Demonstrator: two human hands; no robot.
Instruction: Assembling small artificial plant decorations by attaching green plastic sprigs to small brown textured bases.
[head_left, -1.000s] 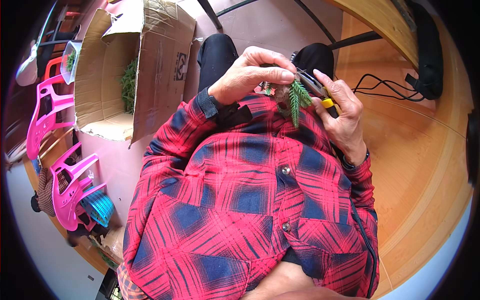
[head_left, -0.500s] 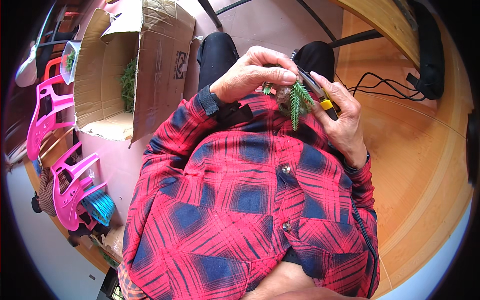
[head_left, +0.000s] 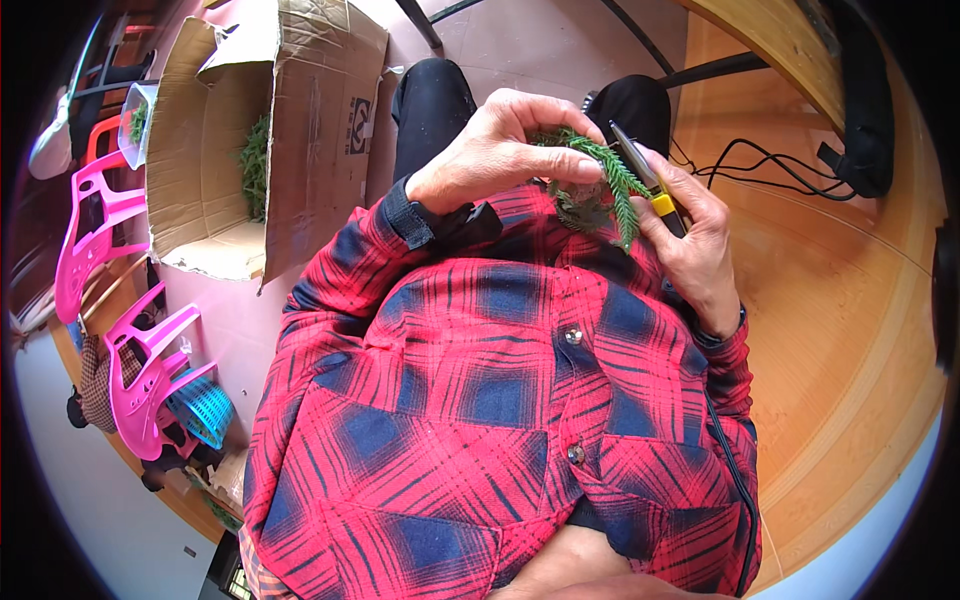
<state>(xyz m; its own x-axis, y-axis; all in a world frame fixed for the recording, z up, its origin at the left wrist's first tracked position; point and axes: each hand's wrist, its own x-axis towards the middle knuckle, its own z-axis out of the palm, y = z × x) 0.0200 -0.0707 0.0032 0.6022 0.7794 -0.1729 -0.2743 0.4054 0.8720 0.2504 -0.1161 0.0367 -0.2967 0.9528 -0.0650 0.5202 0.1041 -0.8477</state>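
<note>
Above my lap, my left hand [head_left: 510, 148] pinches a green needle-leaved sprig [head_left: 618, 185] between thumb and fingers. The sprig arches over to the right, its tip hanging down. Beneath it a greyish, fuzzy clump [head_left: 582, 208] shows in part; I cannot make out what it is. My right hand [head_left: 692, 220] is closed around pliers [head_left: 662, 200] with yellow and black handles. Their metal jaws point up and left, just right of the sprig and apart from my left fingertips. Part of the handles is hidden in my right palm.
At the left stands an open cardboard box [head_left: 325, 150] with green sprigs [head_left: 256, 170] inside. Beyond it are pink plastic chairs [head_left: 150, 375] and a blue basket [head_left: 203, 410]. A wooden table edge [head_left: 770, 35] and black cables [head_left: 770, 170] lie at the upper right.
The pliers' jaws have drawn away from my left fingertips and turned more upright. The sprig has swung round, with more of it showing along the top of the clump.
</note>
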